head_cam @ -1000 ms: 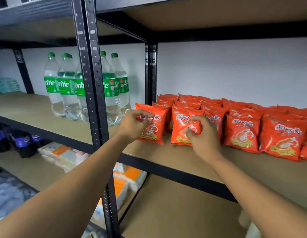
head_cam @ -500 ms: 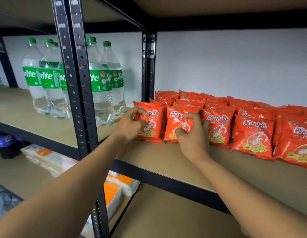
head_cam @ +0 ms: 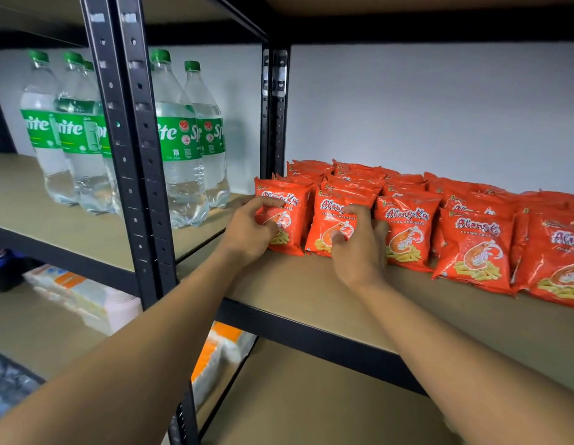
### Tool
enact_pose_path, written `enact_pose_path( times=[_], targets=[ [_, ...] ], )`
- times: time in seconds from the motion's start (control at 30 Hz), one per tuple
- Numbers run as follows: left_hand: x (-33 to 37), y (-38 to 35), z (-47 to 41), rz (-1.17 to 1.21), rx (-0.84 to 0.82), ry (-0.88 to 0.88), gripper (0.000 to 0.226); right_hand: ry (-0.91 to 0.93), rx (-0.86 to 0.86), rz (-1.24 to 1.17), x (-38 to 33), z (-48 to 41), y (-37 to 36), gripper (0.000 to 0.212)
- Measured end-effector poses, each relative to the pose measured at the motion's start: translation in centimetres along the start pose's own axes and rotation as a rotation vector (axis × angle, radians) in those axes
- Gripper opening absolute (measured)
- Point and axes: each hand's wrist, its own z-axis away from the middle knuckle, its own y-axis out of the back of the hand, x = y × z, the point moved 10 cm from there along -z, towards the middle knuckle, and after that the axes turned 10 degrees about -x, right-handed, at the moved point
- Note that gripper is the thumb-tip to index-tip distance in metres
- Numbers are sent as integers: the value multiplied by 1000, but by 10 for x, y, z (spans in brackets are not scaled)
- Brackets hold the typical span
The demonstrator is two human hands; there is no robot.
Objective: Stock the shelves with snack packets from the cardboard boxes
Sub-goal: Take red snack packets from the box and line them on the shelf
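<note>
Left hand [head_cam: 247, 234]: fingers [head_cam: 266, 203] pinching end packet [head_cam: 287, 220] beside post [head_cam: 274, 123].
Right hand [head_cam: 359, 252]: gripping next packet [head_cam: 330, 200].
Handling: seeming light, crinkly, crushable; edges looking safest.

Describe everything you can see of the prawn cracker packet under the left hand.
The leftmost front packet is a small glossy orange-red pillow bag, seemingly plastic film, sealed and puffed. Its front shows brand lettering, a prawn drawing and yellow crackers. It stands roughly upright on the brown shelf board, at the row's left end, more packets behind it. The left hand grips it, fingers curled over its upper front, thumb lower. Its right edge is beside the next packet, which the right hand holds.
</note>
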Motion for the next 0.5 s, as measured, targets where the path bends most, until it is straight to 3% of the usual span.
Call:
enact_pose_path(
  times=[0.5],
  targets=[
    [2,8,8,114,65,15,24,-9,21,-60,-2,9,5,48]
  ],
)
